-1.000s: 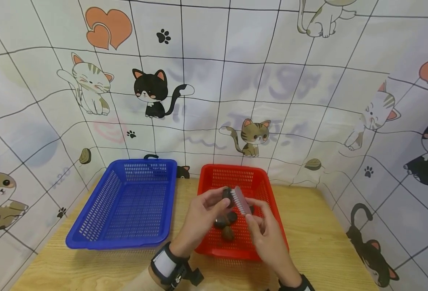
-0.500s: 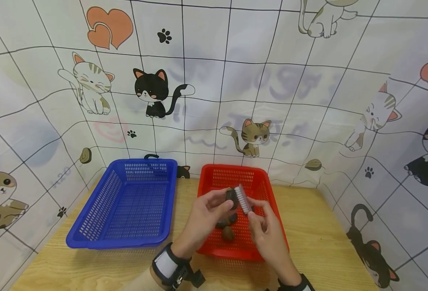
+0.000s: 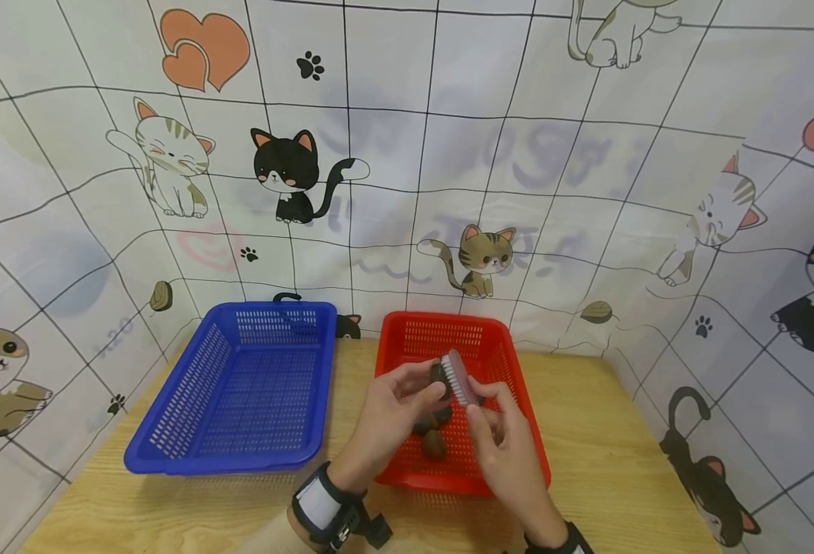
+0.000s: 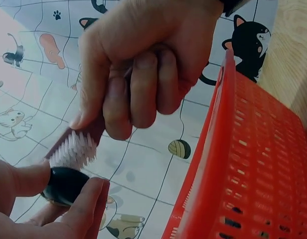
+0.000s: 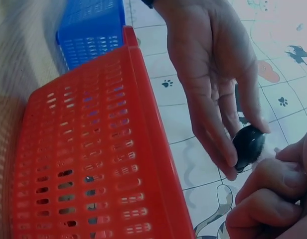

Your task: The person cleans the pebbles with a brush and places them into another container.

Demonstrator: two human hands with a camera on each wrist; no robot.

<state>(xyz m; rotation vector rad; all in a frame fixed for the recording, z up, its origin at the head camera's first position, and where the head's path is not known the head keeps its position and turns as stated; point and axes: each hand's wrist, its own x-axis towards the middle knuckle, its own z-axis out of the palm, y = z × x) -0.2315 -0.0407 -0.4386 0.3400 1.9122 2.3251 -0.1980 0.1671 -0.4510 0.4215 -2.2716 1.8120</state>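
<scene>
Over the red basket (image 3: 532,454), my left hand (image 3: 388,408) pinches a dark, smooth stone (image 4: 65,185) between thumb and fingertips. My right hand (image 3: 511,454) grips a brush (image 3: 464,373) with a mauve back and white bristles. In the left wrist view the bristles (image 4: 75,149) meet the stone's upper side. Several more dark stones (image 3: 434,444) lie on the basket floor beneath the hands, partly covered by them. The right wrist view shows the stone held at its edges, with the brush mostly hidden behind the right fingers (image 5: 265,191).
A blue basket (image 3: 241,462) stands left of the red one on the wooden table (image 3: 587,431). Behind them hangs a white gridded sheet (image 3: 393,154) with printed cats, which also rises along both sides. Each wrist wears a strapped band (image 3: 320,500).
The brush has moved slightly back and forth against the stone, its angle shifting a little. Both hands shifted only slightly, and the stone stays in the left fingers. The baskets have not moved.
</scene>
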